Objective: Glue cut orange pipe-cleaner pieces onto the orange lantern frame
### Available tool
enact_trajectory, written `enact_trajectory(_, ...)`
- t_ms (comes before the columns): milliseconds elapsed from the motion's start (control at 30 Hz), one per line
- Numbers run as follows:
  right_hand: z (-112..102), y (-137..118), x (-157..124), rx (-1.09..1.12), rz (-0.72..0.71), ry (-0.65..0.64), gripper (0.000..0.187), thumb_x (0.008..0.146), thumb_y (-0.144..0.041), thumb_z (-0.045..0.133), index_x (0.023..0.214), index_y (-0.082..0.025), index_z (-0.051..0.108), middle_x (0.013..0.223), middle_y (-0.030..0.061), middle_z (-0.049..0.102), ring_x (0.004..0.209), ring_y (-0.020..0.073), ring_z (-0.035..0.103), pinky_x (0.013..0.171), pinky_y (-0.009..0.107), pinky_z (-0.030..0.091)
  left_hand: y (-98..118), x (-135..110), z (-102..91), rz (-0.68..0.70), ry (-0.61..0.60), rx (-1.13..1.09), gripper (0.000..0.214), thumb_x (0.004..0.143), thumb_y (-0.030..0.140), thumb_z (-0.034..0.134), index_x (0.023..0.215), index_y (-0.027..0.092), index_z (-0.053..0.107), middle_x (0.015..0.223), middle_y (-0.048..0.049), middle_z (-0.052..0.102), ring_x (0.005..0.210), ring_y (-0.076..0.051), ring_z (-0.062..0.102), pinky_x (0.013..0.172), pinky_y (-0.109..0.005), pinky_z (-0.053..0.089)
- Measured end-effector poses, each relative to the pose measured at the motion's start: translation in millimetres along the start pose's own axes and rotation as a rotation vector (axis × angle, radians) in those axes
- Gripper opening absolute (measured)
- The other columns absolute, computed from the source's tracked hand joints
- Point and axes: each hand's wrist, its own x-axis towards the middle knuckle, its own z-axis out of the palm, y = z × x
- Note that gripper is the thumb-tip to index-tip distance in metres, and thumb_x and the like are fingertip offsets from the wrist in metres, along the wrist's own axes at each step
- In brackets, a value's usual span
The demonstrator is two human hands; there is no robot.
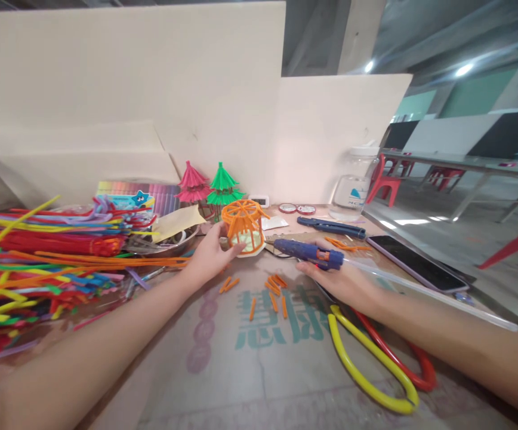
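Note:
My left hand pinches a small orange pavilion model by its left side. The model has a round spoked top, thin uprights and a pale base. In my right hand is a blue glue gun, its nozzle pointing left, close to the model's base. A long clear glue stick runs out of the gun's back, over my right forearm. Short orange pipe-cleaner pieces lie on the table below the model. Scissors with yellow and red handles rest partly under my right arm.
Bundles of coloured pipe cleaners fill the left side. Behind stand pink and green tree-like models and a marker set. A blue cutter, a phone and a clear bottle are at the right.

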Motion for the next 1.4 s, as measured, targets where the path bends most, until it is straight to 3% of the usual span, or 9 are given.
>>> enact_trajectory(167,-7,6,13,0.053,0.126,0.052,0.037,0.090,-0.051,0.050,0.073,-0.022,0.065,0.081,0.0039,0.070,0.078,0.0206,0.065,0.064,0.030,0.051,-11,2,2.7,-0.057,-0.062,-0.074,0.063,0.079,0.052,0.064,0.129,0.016,0.048,0.127,-0.0146,0.062,0.116,-0.030,0.060,0.100,-0.047,0.047)
enact_trajectory(300,-12,27,48,0.242,0.146,0.109,0.035,0.089,-0.051,0.053,0.085,-0.018,0.066,0.087,0.0083,0.074,0.083,0.0211,0.070,0.077,0.033,0.056,-17,0,4.7,0.033,-0.135,-0.111,0.063,0.080,0.050,0.064,0.133,0.018,0.048,0.131,-0.0141,0.060,0.121,-0.030,0.058,0.102,-0.047,0.047)
enact_trajectory(467,-11,49,103,-0.104,0.238,0.028,0.027,0.082,-0.043,0.065,0.083,-0.017,0.070,0.083,0.0079,0.074,0.079,0.0229,0.069,0.071,0.032,0.055,-20,-3,5.2,0.088,-0.164,-0.122,0.066,0.080,0.052,0.065,0.135,0.020,0.048,0.133,-0.0126,0.060,0.124,-0.030,0.056,0.105,-0.045,0.045)
enact_trajectory(733,27,75,158,-0.281,0.274,-0.037,0.025,0.077,-0.033,0.073,0.093,-0.014,0.072,0.089,0.0089,0.075,0.084,0.0228,0.069,0.075,0.029,0.052,-20,-3,3.3,0.111,-0.179,-0.013,0.070,0.082,0.054,0.061,0.139,0.019,0.043,0.138,-0.0128,0.055,0.128,-0.030,0.052,0.109,-0.046,0.040)
enact_trajectory(900,25,87,161,-0.365,0.275,-0.074,0.039,0.079,-0.035,0.072,0.107,-0.008,0.067,0.102,0.0152,0.073,0.089,0.0248,0.069,0.075,0.030,0.052,-19,-3,2.6,0.126,-0.185,0.012,0.070,0.083,0.055,0.060,0.140,0.019,0.042,0.138,-0.0123,0.055,0.128,-0.030,0.051,0.109,-0.044,0.040)
enact_trajectory(1067,11,82,155,-0.438,0.203,-0.149,0.043,0.081,-0.035,0.070,0.118,-0.013,0.063,0.107,0.0085,0.073,0.089,0.0188,0.068,0.074,0.025,0.051,-17,-3,2.1,0.112,-0.196,0.026,0.070,0.083,0.056,0.059,0.139,0.019,0.041,0.139,-0.0123,0.054,0.128,-0.030,0.052,0.107,-0.043,0.041)
enact_trajectory(1233,-14,68,134,-0.602,0.154,-0.192,0.035,0.079,-0.030,0.070,0.110,-0.016,0.069,0.104,0.0111,0.074,0.092,0.0229,0.068,0.076,0.027,0.048,-15,-2,1.9,0.107,-0.187,0.036,0.065,0.083,0.055,0.060,0.135,0.019,0.045,0.133,-0.0118,0.057,0.125,-0.029,0.053,0.107,-0.043,0.041)
enact_trajectory(1333,-39,64,114,-0.723,0.142,-0.162,0.020,0.083,-0.027,0.063,0.093,-0.014,0.074,0.099,0.0163,0.074,0.094,0.0274,0.067,0.078,0.030,0.045,-13,-2,1.6,0.062,-0.177,0.061,0.065,0.081,0.057,0.060,0.131,0.018,0.047,0.129,-0.0127,0.060,0.118,-0.030,0.057,0.103,-0.044,0.044)
enact_trajectory(1400,-57,65,101,-0.781,0.144,-0.138,0.023,0.086,-0.030,0.057,0.085,-0.014,0.074,0.093,0.0176,0.074,0.090,0.0282,0.067,0.076,0.032,0.044,-11,-2,1.4,0.030,-0.164,0.081,0.068,0.080,0.060,0.060,0.130,0.017,0.046,0.126,-0.0136,0.061,0.116,-0.031,0.059,0.101,-0.045,0.046)
